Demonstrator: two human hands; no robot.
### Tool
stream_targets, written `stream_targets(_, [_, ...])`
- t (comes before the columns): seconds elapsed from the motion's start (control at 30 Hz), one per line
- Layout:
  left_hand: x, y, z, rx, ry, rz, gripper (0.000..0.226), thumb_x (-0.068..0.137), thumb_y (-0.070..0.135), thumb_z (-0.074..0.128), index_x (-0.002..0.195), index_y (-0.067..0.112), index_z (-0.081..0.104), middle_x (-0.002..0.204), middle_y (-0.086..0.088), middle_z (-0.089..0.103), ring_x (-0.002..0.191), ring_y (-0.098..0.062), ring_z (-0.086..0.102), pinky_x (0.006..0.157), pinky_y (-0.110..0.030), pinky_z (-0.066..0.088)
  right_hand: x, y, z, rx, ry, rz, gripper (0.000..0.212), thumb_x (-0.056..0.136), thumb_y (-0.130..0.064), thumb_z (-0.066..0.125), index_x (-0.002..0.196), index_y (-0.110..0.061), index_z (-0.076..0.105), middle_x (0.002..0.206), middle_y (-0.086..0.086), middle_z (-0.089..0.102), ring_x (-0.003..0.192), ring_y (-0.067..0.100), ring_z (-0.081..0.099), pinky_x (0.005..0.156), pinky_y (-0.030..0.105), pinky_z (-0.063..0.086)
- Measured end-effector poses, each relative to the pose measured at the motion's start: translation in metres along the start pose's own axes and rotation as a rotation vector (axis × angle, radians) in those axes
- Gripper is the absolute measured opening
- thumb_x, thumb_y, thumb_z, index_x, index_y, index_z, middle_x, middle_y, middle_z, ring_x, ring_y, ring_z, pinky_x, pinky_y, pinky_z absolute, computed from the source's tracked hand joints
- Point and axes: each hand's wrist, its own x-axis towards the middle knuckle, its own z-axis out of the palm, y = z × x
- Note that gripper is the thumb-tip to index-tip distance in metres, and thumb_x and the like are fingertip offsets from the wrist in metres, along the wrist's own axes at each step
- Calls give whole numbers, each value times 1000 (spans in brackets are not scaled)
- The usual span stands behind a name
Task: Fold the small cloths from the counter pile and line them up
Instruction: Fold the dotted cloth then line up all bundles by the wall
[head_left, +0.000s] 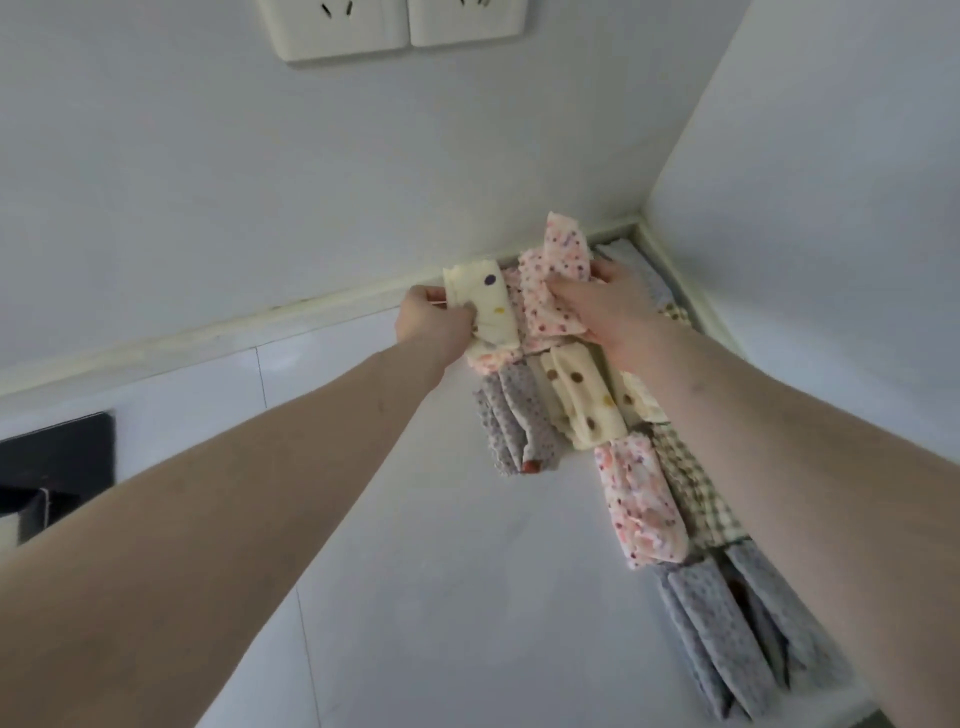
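My left hand (434, 322) grips a folded cream cloth with coloured dots (485, 306) near the back wall. Just to its right, my right hand (602, 306) holds a pink speckled cloth (558, 280), part of which sticks up. Folded cloths lie in rows on the white counter (415, 545) below: a grey patterned one (511, 421), a cream dotted one (584, 400), a pink floral one (641, 506), a checked one (693, 486) and grey ones (727, 634) nearest me. My right forearm hides part of the right-hand row.
Two wall sockets (395, 23) sit high on the back wall. A black stove edge (57, 457) is at the left. A side wall (831, 234) closes the corner on the right, with pale cloth (631, 260) lying in that corner.
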Motion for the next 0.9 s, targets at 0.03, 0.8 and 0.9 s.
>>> stream_targets(0.03, [2,-3,0,5,3,1,27,93,25,73,114,20,57,105,3,67,91,-17,65,71,-28,52,8,2,7,-111,-8,-19,61,84,-29,79,139,-12,60,125,0,69,107,17,70,99,40,57])
stream_targets(0.8, [-131,1,3,731,-264,775,30,87,37,67,117,31,63,125,7,56,117,-18,50,104,-39,43,-61,43,-88,-627,222,-150,22,101,-21,56,118,-22,70,114,0,73,81,8,70,75,26,56])
stream_targets(0.9, [-155,-9,30,950,-467,788,40,89,52,64,124,33,59,127,6,56,122,-21,49,110,-42,40,-63,60,-98,-691,199,-81,33,95,-31,68,124,-14,69,120,5,73,104,24,69,91,33,54])
